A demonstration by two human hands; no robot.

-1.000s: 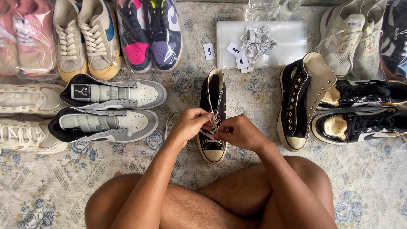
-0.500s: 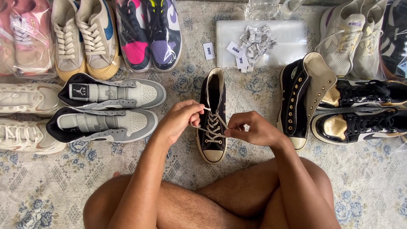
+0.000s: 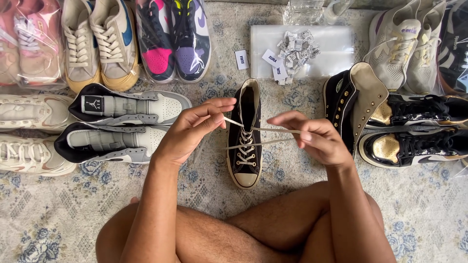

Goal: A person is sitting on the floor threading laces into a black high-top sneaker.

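You're sitting cross-legged on a pale patterned rug (image 3: 302,204), shoes laid out all round.

Biggest groups: grey-and-white high-top pair (image 3: 124,124) lying on its side to your left, just beside your left hand. Cream and white trainers (image 3: 29,131) further left at the frame edge. Top row: bagged pink shoes (image 3: 27,41), tan low-tops (image 3: 97,44), bagged pink-and-purple pair (image 3: 173,39). To your right: second black high-top (image 3: 348,104), unlaced, tongue folded open; black-and-gold pair (image 3: 414,126) just beside it; white trainers (image 3: 407,41) above that.

Top centre: clear plastic bags (image 3: 326,53) with a heap of small white paper tags (image 3: 292,46) on them.

Black high-top (image 3: 246,131) stands upright on the rug dead centre, between your hands, toe toward you, partly laced.

Left hand (image 3: 192,129) pinches one end of the cream lace (image 3: 265,130); right hand (image 3: 314,139) pinches the other end. Hands held apart, one on each side of the shoe, above it. Both lace ends run taut from the eyelets out to your fingers and cross over the tongue.
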